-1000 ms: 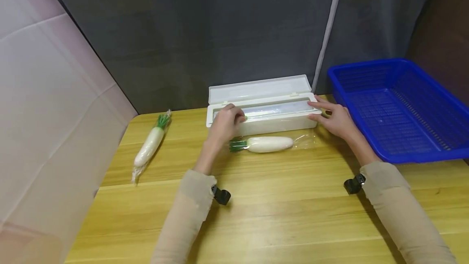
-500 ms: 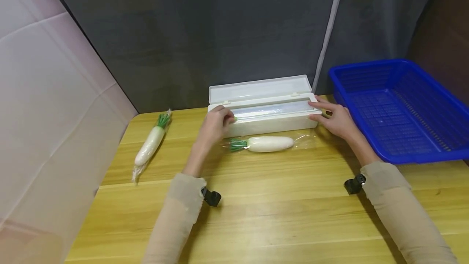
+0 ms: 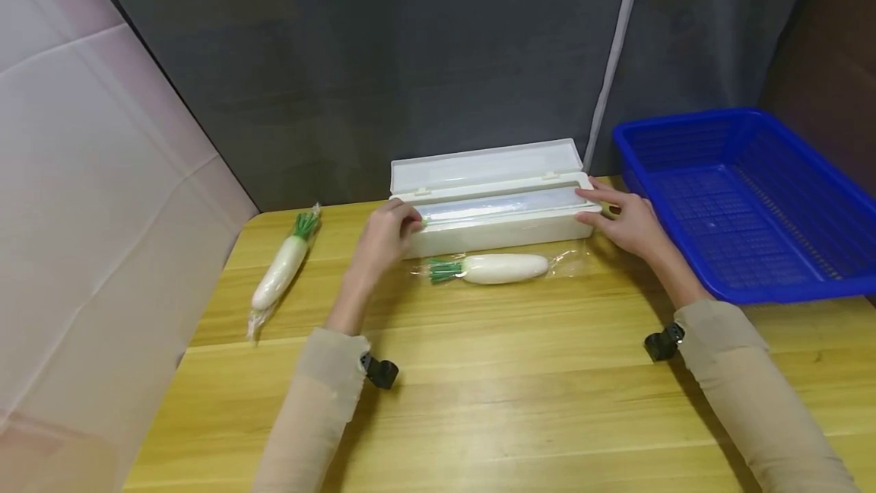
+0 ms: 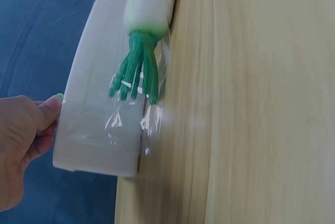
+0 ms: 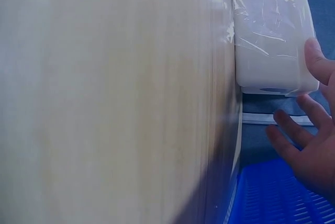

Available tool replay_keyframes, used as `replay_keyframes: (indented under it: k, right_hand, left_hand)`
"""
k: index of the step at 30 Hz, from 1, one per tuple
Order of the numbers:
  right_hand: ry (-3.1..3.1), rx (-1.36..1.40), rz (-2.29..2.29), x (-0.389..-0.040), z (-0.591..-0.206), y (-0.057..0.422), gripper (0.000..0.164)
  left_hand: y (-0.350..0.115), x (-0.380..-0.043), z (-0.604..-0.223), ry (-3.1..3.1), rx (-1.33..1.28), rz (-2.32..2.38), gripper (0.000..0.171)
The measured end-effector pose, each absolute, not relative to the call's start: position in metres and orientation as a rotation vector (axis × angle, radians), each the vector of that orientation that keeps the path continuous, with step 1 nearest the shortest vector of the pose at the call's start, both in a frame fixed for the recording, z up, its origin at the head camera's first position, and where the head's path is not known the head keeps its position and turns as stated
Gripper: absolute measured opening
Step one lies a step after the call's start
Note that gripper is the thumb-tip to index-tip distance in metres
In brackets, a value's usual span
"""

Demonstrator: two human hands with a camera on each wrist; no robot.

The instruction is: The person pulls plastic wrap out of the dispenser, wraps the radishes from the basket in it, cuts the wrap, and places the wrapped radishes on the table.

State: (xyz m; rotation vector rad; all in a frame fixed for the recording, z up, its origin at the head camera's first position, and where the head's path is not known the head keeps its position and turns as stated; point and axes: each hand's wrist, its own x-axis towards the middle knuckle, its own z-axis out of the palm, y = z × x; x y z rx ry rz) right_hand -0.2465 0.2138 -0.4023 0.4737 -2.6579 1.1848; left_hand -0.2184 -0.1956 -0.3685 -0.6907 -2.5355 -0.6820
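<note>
A long white cling film box [image 3: 503, 233] stands at the back of the table, its lid [image 3: 486, 166] tipped back and the film roll [image 3: 503, 206] showing inside. My left hand [image 3: 383, 236] is at the box's left front edge, pinching a small green slide cutter [image 4: 59, 96] with thumb and fingers. My right hand [image 3: 631, 225] holds the right end, thumb on the front edge and index finger over the inside rim; the other fingers spread off the end. Just before the box lies a white radish [image 3: 505, 269] with green stalks, under clear film.
Another radish [image 3: 279, 272], wrapped in film with twisted ends, lies at the left of the wooden table [image 3: 479, 402]. A blue plastic basket [image 3: 773, 295] stands at the right, close to my right forearm. A dark cloth wall [image 3: 328, 67] rises behind the box.
My left hand has slid leftward along the box's front edge with the slide cutter, to the left end. The right hand has stayed on the right end.
</note>
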Motion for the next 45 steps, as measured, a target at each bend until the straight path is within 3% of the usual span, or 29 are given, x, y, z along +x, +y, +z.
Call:
replay_keyframes:
  k: [45]
  right_hand:
    - [-2.656, 0.489, 1.189, -0.243, -0.401, 0.216, 0.048]
  left_hand:
    - [-0.231, -0.211, -0.369, -2.522, -0.618, -0.762, 0.005]
